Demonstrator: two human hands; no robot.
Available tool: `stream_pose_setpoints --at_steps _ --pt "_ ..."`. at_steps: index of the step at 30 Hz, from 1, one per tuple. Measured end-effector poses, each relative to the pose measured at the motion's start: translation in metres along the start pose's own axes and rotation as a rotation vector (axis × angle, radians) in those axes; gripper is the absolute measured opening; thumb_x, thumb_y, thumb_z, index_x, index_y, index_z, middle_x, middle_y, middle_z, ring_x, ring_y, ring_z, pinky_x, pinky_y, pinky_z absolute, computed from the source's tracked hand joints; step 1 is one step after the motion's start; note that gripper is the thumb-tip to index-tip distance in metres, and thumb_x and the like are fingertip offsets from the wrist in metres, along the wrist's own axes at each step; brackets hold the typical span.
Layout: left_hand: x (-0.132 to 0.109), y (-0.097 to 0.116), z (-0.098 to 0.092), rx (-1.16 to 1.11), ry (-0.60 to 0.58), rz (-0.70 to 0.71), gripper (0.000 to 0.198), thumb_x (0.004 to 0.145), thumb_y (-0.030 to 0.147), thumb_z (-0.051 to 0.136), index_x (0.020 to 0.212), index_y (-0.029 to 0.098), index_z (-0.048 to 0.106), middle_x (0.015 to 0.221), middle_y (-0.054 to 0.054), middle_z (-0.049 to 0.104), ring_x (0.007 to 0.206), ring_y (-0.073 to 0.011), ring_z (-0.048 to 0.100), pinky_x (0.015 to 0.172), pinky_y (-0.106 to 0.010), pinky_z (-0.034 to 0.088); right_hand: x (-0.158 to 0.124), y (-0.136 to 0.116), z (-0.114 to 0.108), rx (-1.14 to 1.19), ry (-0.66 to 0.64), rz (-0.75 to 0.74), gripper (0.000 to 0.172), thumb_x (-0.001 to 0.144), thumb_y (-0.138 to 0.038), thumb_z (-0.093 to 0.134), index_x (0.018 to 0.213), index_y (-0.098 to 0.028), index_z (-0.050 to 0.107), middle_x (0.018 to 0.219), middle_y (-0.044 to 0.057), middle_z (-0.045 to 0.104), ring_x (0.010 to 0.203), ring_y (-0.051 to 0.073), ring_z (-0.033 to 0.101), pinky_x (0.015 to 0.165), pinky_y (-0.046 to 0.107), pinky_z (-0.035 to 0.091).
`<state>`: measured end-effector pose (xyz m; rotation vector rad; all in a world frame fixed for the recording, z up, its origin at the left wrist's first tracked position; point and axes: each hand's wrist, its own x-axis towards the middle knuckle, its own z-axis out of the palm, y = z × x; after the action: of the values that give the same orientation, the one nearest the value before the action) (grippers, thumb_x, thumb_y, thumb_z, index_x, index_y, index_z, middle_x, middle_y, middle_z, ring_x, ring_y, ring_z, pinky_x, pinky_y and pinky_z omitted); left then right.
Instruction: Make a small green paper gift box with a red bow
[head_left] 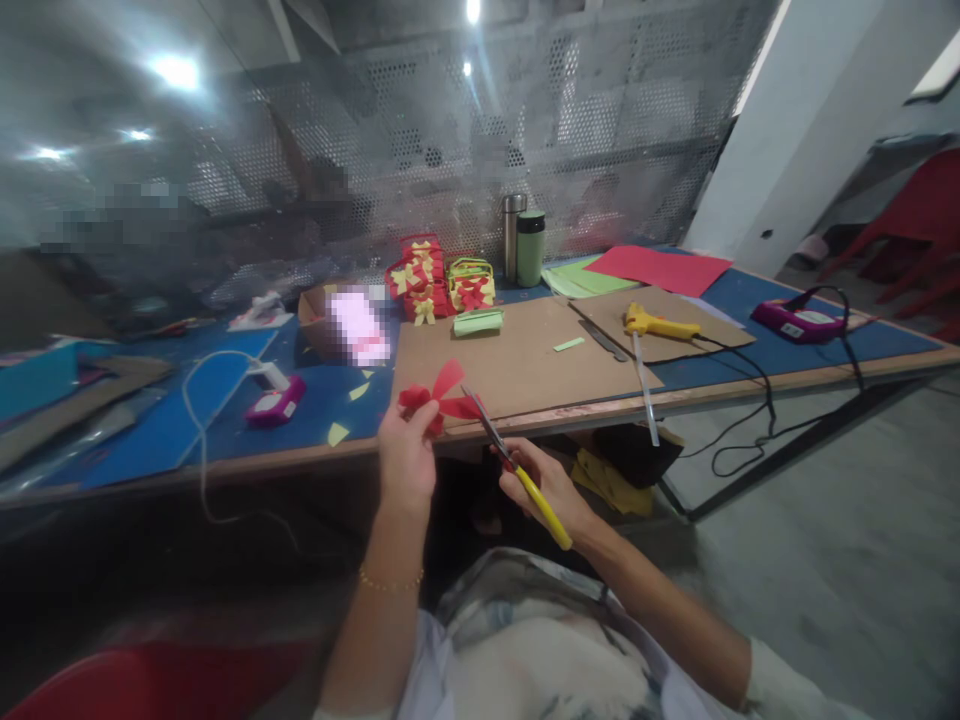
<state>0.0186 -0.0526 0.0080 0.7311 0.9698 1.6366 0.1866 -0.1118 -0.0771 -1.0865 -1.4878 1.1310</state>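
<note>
My left hand [409, 445] pinches a red paper bow or flower [448, 380], its loops and tails spread above the fingers. In my right hand [544, 480] is a pair of scissors [536, 495] with yellow handles. The blades point up and left, their tips at the right-hand tail of the red paper; whether they touch it I cannot tell. Both hands are in front of the table's near edge. Behind them lies a brown cardboard sheet [517, 375], with a rolled light green paper [478, 322] on it.
Red and yellow paper baskets [420, 285] stand at the back beside a green one [471, 285]. A green flask [530, 250] and a steel flask [513, 240] are behind. A yellow glue gun [660, 325] with a black cord, a knife [600, 338] and purple power strips [799, 320] lie around.
</note>
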Motion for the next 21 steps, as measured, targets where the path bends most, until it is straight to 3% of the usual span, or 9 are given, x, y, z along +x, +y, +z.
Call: stream_pose_setpoints --at_steps 4,13,21 --pt "0.0 -0.0002 0.0002 -0.022 0.015 -0.001 0.04 0.047 0.016 0.085 0.082 0.016 0.064 0.077 0.006 0.062 0.059 -0.0068 0.055 0.055 -0.021 0.039 -0.0006 0.0014 0.0004 -0.021 -0.001 -0.041 0.042 0.088 -0.051 0.066 0.117 -0.023 0.057 0.085 -0.001 0.056 0.074 0.014 0.051 0.068 0.028 0.044" --pt "-0.0007 -0.003 -0.001 -0.047 -0.003 0.009 0.039 0.048 0.016 0.086 0.081 0.016 0.064 0.078 0.005 0.062 0.062 -0.0071 0.056 0.058 -0.022 0.041 0.0004 -0.0051 0.0072 -0.005 0.01 -0.005 0.047 0.085 -0.059 0.065 0.113 -0.022 0.058 0.079 -0.003 0.052 0.064 0.011 0.044 0.054 0.024 0.039" --pt "-0.0001 -0.002 0.0005 -0.057 0.013 0.004 0.039 0.047 0.015 0.086 0.081 0.016 0.066 0.079 0.004 0.063 0.062 -0.0067 0.055 0.058 -0.022 0.041 0.0016 -0.0007 0.0063 0.01 0.046 -0.035 0.05 0.081 -0.063 0.069 0.107 -0.021 0.061 0.074 -0.004 0.05 0.062 0.012 0.042 0.056 0.025 0.036"
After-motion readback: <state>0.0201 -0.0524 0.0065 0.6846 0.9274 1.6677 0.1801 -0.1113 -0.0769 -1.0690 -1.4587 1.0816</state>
